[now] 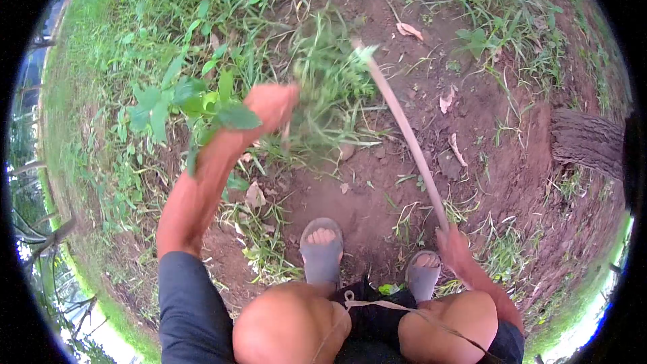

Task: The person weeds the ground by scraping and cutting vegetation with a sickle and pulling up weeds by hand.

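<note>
My left hand (273, 106) is closed round a bunch of green weeds (327, 74), blurred by motion, that spreads to the right of the fist. Broad green leaves (195, 104) overlap the left wrist. Low on the right, my right hand (453, 246) grips the near end of a long wooden handle (411, 141). That handle slants up and left to the right side of the weeds, where its far end is partly blurred and any tool head cannot be made out.
A tree trunk (588, 141) stands at the right edge. My sandalled feet (321, 249) rest on brown soil (323, 195) below. Thick grass (101, 94) covers the left side. Dry leaves (447, 100) lie on the soil.
</note>
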`<action>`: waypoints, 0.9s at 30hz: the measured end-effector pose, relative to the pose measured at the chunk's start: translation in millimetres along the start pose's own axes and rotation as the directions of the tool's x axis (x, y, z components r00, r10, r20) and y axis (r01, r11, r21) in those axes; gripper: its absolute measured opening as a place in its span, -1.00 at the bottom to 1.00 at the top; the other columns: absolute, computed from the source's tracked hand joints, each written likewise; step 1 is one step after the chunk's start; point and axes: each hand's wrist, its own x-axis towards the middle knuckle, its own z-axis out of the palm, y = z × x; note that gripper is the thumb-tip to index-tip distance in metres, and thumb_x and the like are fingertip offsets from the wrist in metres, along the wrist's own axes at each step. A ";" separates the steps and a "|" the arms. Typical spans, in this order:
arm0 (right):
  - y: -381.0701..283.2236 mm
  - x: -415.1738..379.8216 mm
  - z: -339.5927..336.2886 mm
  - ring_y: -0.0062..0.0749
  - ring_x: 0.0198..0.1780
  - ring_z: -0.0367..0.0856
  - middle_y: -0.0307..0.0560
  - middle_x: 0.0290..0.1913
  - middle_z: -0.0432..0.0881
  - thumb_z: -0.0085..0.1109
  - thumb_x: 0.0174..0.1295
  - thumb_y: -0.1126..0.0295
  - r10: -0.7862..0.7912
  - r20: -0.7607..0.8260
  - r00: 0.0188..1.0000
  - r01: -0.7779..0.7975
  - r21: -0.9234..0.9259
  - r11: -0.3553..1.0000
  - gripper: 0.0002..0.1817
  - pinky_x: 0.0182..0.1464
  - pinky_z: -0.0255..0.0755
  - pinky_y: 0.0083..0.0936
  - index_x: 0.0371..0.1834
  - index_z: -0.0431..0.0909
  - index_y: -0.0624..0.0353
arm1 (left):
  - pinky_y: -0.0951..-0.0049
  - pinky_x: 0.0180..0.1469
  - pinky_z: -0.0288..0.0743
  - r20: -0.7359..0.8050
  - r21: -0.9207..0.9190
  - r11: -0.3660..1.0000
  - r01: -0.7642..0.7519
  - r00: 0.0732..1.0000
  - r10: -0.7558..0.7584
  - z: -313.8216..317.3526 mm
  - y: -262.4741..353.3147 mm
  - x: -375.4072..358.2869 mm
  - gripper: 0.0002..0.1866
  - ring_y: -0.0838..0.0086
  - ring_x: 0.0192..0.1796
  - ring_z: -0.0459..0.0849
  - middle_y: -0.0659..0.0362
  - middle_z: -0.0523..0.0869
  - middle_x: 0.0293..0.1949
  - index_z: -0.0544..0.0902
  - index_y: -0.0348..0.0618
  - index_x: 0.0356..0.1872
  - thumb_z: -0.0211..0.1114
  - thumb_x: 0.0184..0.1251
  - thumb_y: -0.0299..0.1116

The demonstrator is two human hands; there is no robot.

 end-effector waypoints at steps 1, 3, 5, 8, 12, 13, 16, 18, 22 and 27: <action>32.5 -27.3 11.5 0.39 -0.26 0.65 0.39 -0.36 0.63 0.07 0.40 0.17 -0.132 0.014 0.991 0.133 -0.068 0.989 -0.62 -0.26 0.51 0.13 -0.07 0.41 0.34 | 0.16 -0.54 0.58 -0.016 -0.073 0.991 -0.116 0.993 0.115 4.4 10.7 -34.3 -0.83 0.15 -0.52 0.68 0.03 0.63 -0.57 0.51 -0.15 -0.15 0.14 0.31 -0.34; 80.9 -67.6 46.7 0.21 -0.35 0.66 0.25 -0.44 0.62 0.11 0.37 0.12 0.001 -0.087 0.996 -0.007 -0.070 0.997 -0.59 -0.30 0.51 -0.03 -0.11 0.47 0.35 | 0.25 -0.54 0.59 0.431 0.041 0.996 -0.075 0.901 0.050 30.3 34.8 -86.9 -0.80 0.20 -0.54 0.67 0.07 0.63 -0.56 0.56 -0.10 -0.11 0.14 0.31 -0.33; 86.7 -76.9 56.3 0.09 -0.40 0.64 0.19 -0.46 0.61 0.12 0.37 0.10 0.092 -0.032 0.995 -0.088 0.107 0.990 -0.57 -0.32 0.50 -0.09 -0.13 0.49 0.35 | 0.26 -0.54 0.60 0.567 -0.172 0.972 0.160 0.823 -0.035 70.1 35.8 -130.2 -0.82 0.23 -0.54 0.67 0.07 0.63 -0.57 0.59 -0.07 -0.13 0.13 0.30 -0.34; 50.7 -50.5 43.1 -0.16 -0.46 0.60 0.07 -0.50 0.58 0.10 0.40 0.04 -0.053 -0.094 0.994 0.074 0.239 0.968 -0.54 -0.35 0.46 -0.16 -0.20 0.50 0.33 | 0.29 -0.54 0.59 0.350 0.033 0.999 -0.009 0.937 -0.003 64.4 58.9 -140.5 -0.85 0.24 -0.55 0.66 0.04 0.64 -0.50 0.61 -0.10 -0.19 0.15 0.25 -0.41; -49.5 9.7 -1.1 -0.16 -0.48 0.60 0.10 -0.49 0.57 0.04 0.44 0.04 0.156 -0.025 0.987 -0.136 0.370 0.919 -0.57 -0.37 0.46 -0.10 -0.18 0.47 0.29 | -0.05 0.05 0.54 -0.224 -0.106 0.993 0.051 0.972 -0.073 52.0 62.4 -84.8 -0.20 0.00 0.17 0.56 -0.07 0.39 0.34 0.32 0.04 0.39 0.48 0.07 -0.31; -44.6 15.3 6.7 -0.15 -0.52 0.51 0.04 -0.55 0.51 0.01 0.47 0.08 0.084 -0.124 0.989 -0.048 0.267 0.962 -0.62 -0.44 0.40 -0.18 -0.20 0.45 0.25 | -0.13 0.17 0.44 -0.187 -0.118 0.990 0.070 0.978 -0.092 33.7 64.8 -75.4 -0.03 -0.06 0.28 0.46 -0.06 0.25 0.43 0.21 0.08 0.48 0.54 -0.01 -0.33; 4.2 -24.4 17.4 -0.20 -0.52 0.45 -0.05 -0.55 0.49 -0.05 0.50 0.09 0.141 0.009 0.990 -0.141 0.075 0.987 -0.63 -0.49 0.34 -0.28 -0.18 0.45 0.22 | -0.11 0.26 0.38 0.096 -0.268 0.908 0.321 0.947 -0.307 13.1 63.3 -59.1 -0.01 -0.06 0.34 0.40 -0.09 0.21 0.45 0.17 0.13 0.51 0.52 -0.01 -0.33; 41.6 -83.0 24.6 -0.24 -0.53 0.44 -0.08 -0.55 0.48 -0.03 0.48 0.06 0.235 0.078 0.969 -0.242 0.084 0.967 -0.62 -0.50 0.33 -0.30 -0.19 0.45 0.21 | -0.10 0.19 0.46 -0.126 -0.128 0.963 0.236 0.959 -0.252 49.3 53.0 -69.8 -0.16 -0.04 0.29 0.45 -0.09 0.30 0.36 0.33 0.01 0.39 0.50 -0.01 -0.34; 81.3 -171.7 47.1 -0.33 -0.54 0.41 -0.15 -0.55 0.46 0.01 0.44 0.01 0.433 0.129 0.892 -0.451 0.207 0.868 -0.59 -0.51 0.31 -0.35 -0.22 0.45 0.19 | -0.04 -0.17 0.59 0.257 0.155 0.986 0.060 0.961 -0.099 73.1 40.8 -80.7 -0.46 0.06 -0.07 0.65 -0.04 0.50 0.02 0.52 -0.11 0.08 0.48 0.02 -0.31; 84.2 -206.1 59.8 -0.44 -0.55 0.37 -0.23 -0.55 0.43 0.07 0.39 -0.06 0.527 0.125 0.840 -0.536 0.343 0.772 -0.56 -0.53 0.28 -0.41 -0.25 0.45 0.17 | 0.22 -0.48 0.56 0.573 0.040 0.991 -0.129 0.816 0.083 77.4 29.9 -100.6 -0.70 0.24 -0.33 0.69 0.05 0.58 -0.23 0.55 -0.10 -0.12 0.40 0.11 -0.39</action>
